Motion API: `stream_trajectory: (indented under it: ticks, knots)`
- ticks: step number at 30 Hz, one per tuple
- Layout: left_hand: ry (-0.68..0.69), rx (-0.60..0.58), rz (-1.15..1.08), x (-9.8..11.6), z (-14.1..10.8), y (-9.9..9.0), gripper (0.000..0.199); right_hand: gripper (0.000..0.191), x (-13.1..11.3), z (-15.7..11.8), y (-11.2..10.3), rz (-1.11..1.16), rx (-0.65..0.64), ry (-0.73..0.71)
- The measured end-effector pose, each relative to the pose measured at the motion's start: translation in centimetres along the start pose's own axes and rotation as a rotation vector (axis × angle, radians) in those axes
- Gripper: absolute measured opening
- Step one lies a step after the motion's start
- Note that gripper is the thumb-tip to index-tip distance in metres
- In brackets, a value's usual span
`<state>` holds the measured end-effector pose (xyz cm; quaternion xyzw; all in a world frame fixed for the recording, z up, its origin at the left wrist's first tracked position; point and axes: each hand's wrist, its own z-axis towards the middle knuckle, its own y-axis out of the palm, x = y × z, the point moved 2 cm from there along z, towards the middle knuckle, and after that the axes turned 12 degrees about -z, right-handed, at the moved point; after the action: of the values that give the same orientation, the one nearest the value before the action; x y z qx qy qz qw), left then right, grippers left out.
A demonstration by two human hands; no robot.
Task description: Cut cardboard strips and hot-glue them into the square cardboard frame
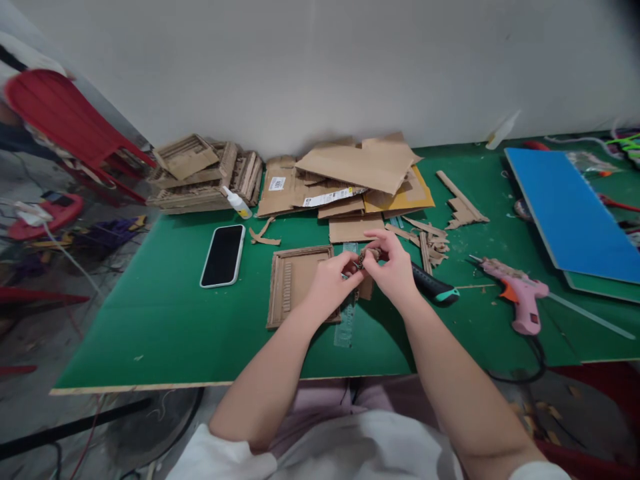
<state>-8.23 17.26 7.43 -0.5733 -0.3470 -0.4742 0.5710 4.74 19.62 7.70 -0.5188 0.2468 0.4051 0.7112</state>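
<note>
Both hands meet over the middle of the green table. Between the fingertips of my right hand (pixel 393 263) is a small brown piece of corrugated cardboard (pixel 369 256). My left hand (pixel 333 280) pinches at the near left side of that same piece; its fingers partly hide it. Below the hands lies a clear ruler (pixel 344 331). Left of the ruler rests a shallow cardboard tray (pixel 274 293) with raised edges and a ribbed strip inside. Just right of my right hand is a black-and-teal utility knife (pixel 435 287), its front end hidden behind the hand.
A phone (pixel 223 256) and a glue bottle (pixel 237 203) lie at left. Cardboard frames (pixel 200 173) and flat cardboard sheets (pixel 357 167) are piled along the wall. Cardboard scraps (pixel 434 247), a pink glue gun (pixel 520 293) and a blue board (pixel 575 213) occupy the right.
</note>
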Motion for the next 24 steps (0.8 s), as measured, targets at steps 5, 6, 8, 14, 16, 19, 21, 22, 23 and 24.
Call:
stream_trajectory:
  ticks: [5, 6, 8, 14, 16, 19, 21, 22, 23, 24]
  knots:
    - [0.000, -0.003, -0.002, -0.08, -0.01, 0.07, 0.011, 0.032, -0.06, 0.06, -0.06, -0.019, 0.021, 0.001]
    - [-0.001, -0.004, -0.005, -0.10, -0.01, 0.07, 0.011, 0.032, -0.03, 0.06, -0.05, -0.026, 0.019, 0.006]
    - [-0.014, -0.006, -0.028, -0.23, 0.02, 0.04, 0.012, 0.031, 0.10, 0.03, -0.01, -0.025, 0.005, 0.014]
    - [-0.052, 0.017, -0.124, -0.87, 0.16, -0.15, 0.016, 0.038, 0.21, -0.09, 0.28, 0.079, -0.078, -0.036]
    - [-0.049, 0.016, -0.130, -0.91, 0.15, -0.16, 0.016, 0.038, 0.13, -0.07, 0.27, 0.079, -0.077, -0.033]
    - [-0.044, 0.009, -0.120, -0.73, 0.07, -0.11, 0.014, 0.039, -0.01, -0.04, 0.17, 0.055, -0.051, -0.034]
    - [-0.045, 0.001, -0.105, -0.51, 0.02, -0.06, 0.013, 0.039, -0.04, -0.04, 0.08, 0.027, -0.026, -0.028]
    - [-0.045, -0.004, -0.095, -0.39, 0.00, -0.03, 0.013, 0.038, -0.04, -0.04, 0.03, 0.011, -0.011, -0.017]
    - [-0.045, -0.010, -0.086, -0.28, -0.02, -0.01, 0.014, 0.036, -0.03, -0.04, -0.02, -0.003, 0.004, -0.003]
    - [-0.044, -0.016, -0.078, -0.17, -0.04, 0.02, 0.015, 0.033, -0.01, -0.04, -0.08, -0.014, 0.016, 0.013]
